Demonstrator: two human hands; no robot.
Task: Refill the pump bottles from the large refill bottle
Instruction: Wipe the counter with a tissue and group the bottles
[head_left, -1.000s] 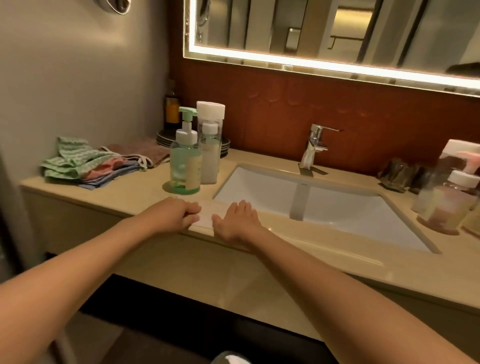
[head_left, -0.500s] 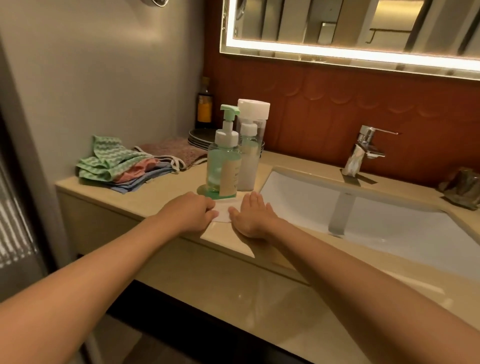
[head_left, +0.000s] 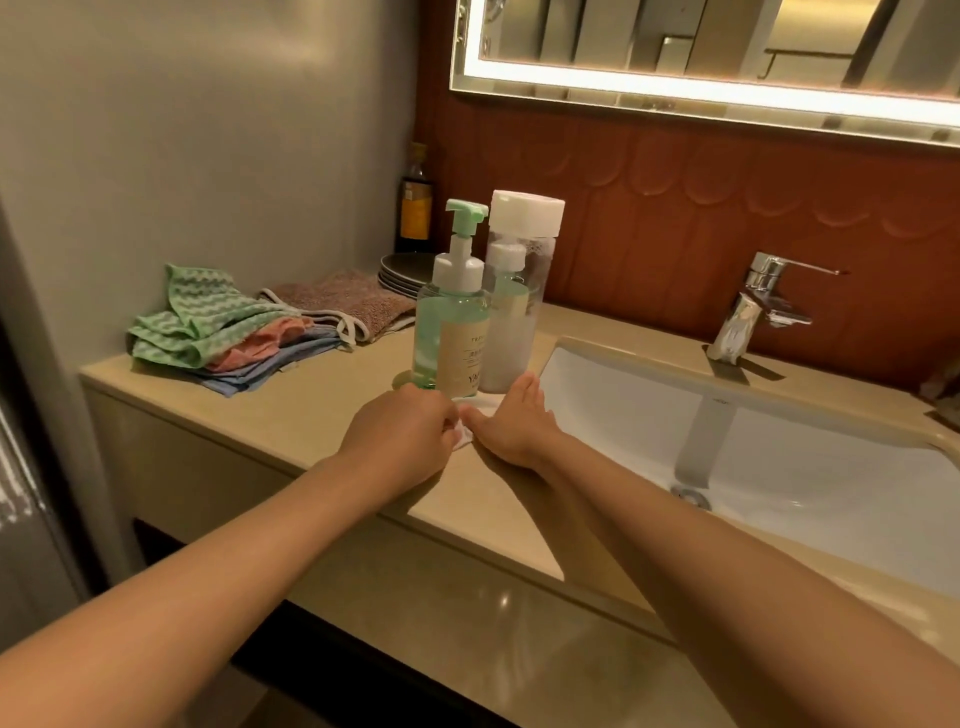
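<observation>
Left hand (head_left: 400, 441) is curled, its fingertips pinching a scrap of white paper (head_left: 464, 436); right hand (head_left: 511, 423) lies flat with straight fingers, pressing on the same paper and clamped on nothing. A second ago the paper lay spread between two hands set apart, nearer the counter's front edge. Both hands have since slid it toward the bottles and closed up until they nearly touch, so little of it shows.

That looks like wiping or padding the spot, not refilling. The pump bottle (head_left: 449, 332) stands upright just behind the hands with its pump on, and the tall bottle (head_left: 514, 312) touching its right side is capped. Whether that one is the refill I cannot tell. No pouring has begun.

On the beige counter (head_left: 311, 415) the sink (head_left: 779, 441) lies to the right with a tap (head_left: 753, 312) at its rear edge. Folded cloths (head_left: 208, 332) sit at the left rear, with plates (head_left: 400, 275) and a dark bottle (head_left: 415, 208) in the rear corner. A lit mirror (head_left: 727, 52) hangs above.
</observation>
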